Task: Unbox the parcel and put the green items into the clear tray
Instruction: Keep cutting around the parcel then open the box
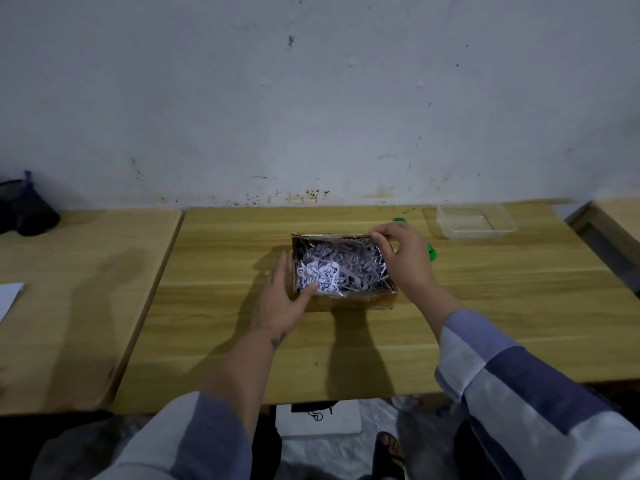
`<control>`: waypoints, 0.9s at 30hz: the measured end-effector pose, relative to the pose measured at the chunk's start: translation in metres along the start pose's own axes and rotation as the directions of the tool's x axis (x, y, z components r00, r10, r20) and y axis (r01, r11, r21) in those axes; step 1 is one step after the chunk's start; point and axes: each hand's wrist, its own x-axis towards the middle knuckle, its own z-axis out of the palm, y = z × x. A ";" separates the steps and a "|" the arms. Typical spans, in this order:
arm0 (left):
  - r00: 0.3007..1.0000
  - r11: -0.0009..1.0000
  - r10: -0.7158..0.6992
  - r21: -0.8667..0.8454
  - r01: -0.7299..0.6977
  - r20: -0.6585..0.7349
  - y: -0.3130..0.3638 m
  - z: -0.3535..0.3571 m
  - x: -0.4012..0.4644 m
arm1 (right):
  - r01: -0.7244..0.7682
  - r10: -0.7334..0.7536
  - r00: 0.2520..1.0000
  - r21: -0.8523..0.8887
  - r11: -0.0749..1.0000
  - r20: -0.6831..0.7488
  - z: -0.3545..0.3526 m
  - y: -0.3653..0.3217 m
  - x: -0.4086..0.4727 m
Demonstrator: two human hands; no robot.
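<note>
An open cardboard parcel (349, 301) sits in the middle of the wooden table, filled with white shredded paper (337, 268). My left hand (280, 299) grips the box's near left corner, thumb over the rim onto the paper. My right hand (403, 252) pinches the far right edge of the box. Two green items lie on the table behind my right hand: one (401, 220) past the far right corner, another (431, 252) to the right of the box, both partly hidden. The clear tray (446, 221) stands at the back right and holds nothing I can see.
The wooden table (502, 306) meets a white wall at the back. A second table (69, 306) adjoins on the left, bearing a dark object (29, 213) and a white sheet (8, 297). Another table edge (616, 216) shows at far right.
</note>
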 end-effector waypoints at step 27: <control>0.988 0.988 0.084 0.136 -0.066 -0.132 0.043 0.007 0.158 | -0.005 0.034 0.970 -0.118 0.993 0.241 0.046 0.076 0.133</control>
